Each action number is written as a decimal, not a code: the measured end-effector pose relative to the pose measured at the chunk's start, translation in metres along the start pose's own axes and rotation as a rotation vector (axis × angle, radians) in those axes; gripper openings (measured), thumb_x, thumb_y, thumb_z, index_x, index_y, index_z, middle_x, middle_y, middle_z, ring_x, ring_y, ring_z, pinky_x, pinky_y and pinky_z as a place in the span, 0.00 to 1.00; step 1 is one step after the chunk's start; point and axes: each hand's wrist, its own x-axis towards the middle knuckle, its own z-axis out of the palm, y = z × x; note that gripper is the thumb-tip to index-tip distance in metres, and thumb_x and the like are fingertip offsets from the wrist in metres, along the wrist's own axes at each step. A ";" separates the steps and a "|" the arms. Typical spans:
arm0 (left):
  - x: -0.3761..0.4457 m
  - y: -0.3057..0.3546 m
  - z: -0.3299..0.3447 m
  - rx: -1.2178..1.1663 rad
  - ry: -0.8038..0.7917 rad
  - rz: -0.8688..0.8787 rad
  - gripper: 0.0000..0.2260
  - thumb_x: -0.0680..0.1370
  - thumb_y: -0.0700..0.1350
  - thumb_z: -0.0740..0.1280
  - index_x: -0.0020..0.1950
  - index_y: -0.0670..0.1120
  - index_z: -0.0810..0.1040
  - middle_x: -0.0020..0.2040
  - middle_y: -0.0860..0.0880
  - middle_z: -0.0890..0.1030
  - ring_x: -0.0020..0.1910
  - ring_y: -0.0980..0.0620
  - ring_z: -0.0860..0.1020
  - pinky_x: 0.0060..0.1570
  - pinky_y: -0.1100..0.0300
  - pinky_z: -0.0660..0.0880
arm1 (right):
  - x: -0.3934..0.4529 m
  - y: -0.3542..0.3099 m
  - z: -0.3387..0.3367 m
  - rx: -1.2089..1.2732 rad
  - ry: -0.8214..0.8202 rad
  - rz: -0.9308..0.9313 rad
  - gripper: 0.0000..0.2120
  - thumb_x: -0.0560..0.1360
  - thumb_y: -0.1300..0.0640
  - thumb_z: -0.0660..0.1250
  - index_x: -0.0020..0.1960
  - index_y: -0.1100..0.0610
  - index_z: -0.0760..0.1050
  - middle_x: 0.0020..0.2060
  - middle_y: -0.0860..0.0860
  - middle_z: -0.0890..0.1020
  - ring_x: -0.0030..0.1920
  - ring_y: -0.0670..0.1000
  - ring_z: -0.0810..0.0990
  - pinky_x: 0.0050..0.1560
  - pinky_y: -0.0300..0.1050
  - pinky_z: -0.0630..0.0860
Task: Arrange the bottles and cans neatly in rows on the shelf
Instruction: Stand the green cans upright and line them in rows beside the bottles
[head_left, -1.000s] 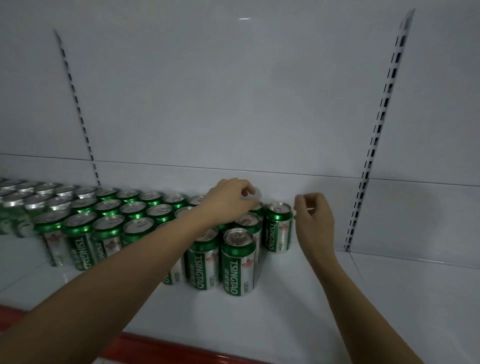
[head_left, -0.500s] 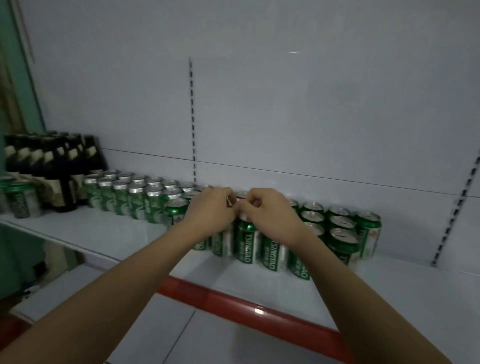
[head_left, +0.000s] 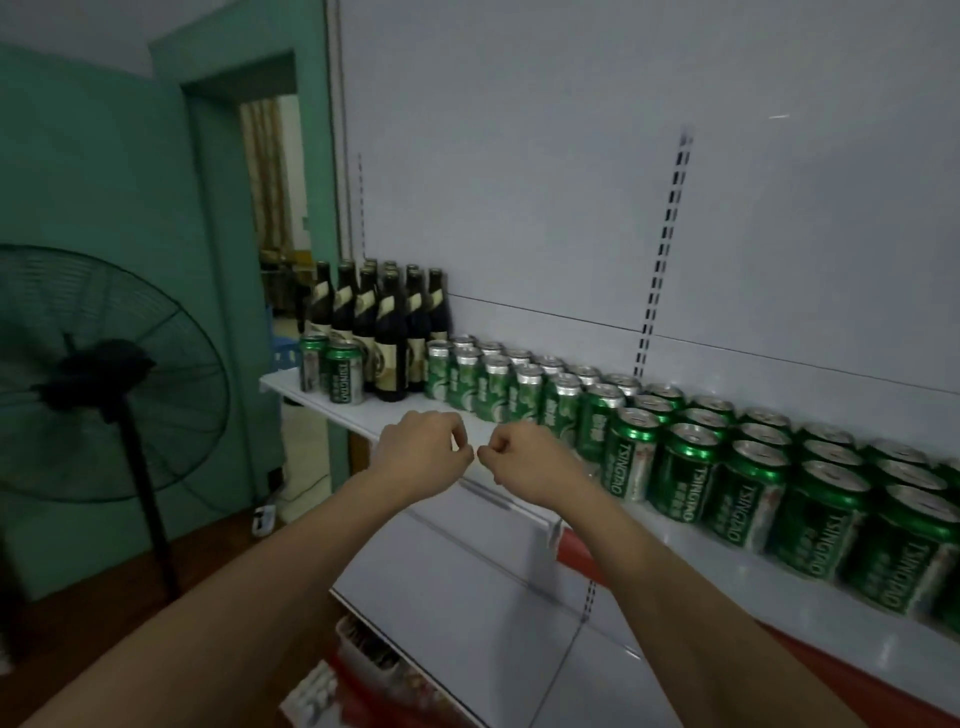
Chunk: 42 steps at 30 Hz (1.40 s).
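Hovering at frame centre, in front of the shelf (head_left: 363, 415) edge, left hand (head_left: 421, 452) and right hand (head_left: 524, 457) sit just beside each other, fingertips nearly meeting. Both have fingers curled in; nothing clearly seen in either, though a tiny item pinched between the fingertips cannot be ruled out, too small to tell. Neither hand touches any can or bottle.

Green cans (head_left: 691, 467) stand upright in rows along the shelf, running from mid-frame to the right edge, about three deep, front row labels facing out. Rows look tidy and packed close. Nearest cans at lower right are blurred.

Dark bottles (head_left: 389, 332) with tan labels stand grouped at the left end of the shelf, upper centre-left of frame, upright, touching or nearly touching one another, just left of the can rows. Two more green cans (head_left: 332, 371) stand in front-left of the bottles near the shelf's left corner.

White back panel (head_left: 519, 182) with slotted upright strip (head_left: 662, 260) behind the shelf. Red trim (head_left: 582, 551) shows on the shelf front below the right forearm. Lower shelf below holds some packaged goods, unclear.

Left side of frame: black standing fan (head_left: 104, 374) against a teal wall (head_left: 78, 156), open doorway (head_left: 270, 182) beyond.
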 end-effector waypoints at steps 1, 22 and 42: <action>0.002 -0.016 -0.002 -0.001 -0.001 -0.020 0.07 0.79 0.53 0.64 0.51 0.53 0.79 0.50 0.52 0.81 0.53 0.49 0.77 0.48 0.54 0.73 | 0.009 -0.008 0.010 0.004 -0.007 -0.012 0.15 0.78 0.52 0.64 0.44 0.64 0.78 0.39 0.59 0.84 0.42 0.58 0.83 0.48 0.56 0.81; 0.197 -0.245 -0.007 -0.231 0.163 -0.225 0.26 0.78 0.45 0.69 0.75 0.50 0.65 0.71 0.45 0.66 0.60 0.44 0.76 0.57 0.55 0.72 | 0.274 -0.059 0.195 0.728 -0.010 0.050 0.24 0.78 0.56 0.71 0.69 0.59 0.65 0.54 0.48 0.74 0.56 0.49 0.74 0.54 0.41 0.70; 0.206 -0.265 -0.027 -0.971 -0.074 -0.060 0.22 0.80 0.51 0.67 0.74 0.48 0.69 0.63 0.49 0.77 0.60 0.52 0.77 0.52 0.59 0.79 | 0.264 -0.079 0.204 1.033 0.221 -0.007 0.21 0.80 0.63 0.66 0.70 0.49 0.68 0.62 0.50 0.79 0.64 0.51 0.77 0.67 0.55 0.75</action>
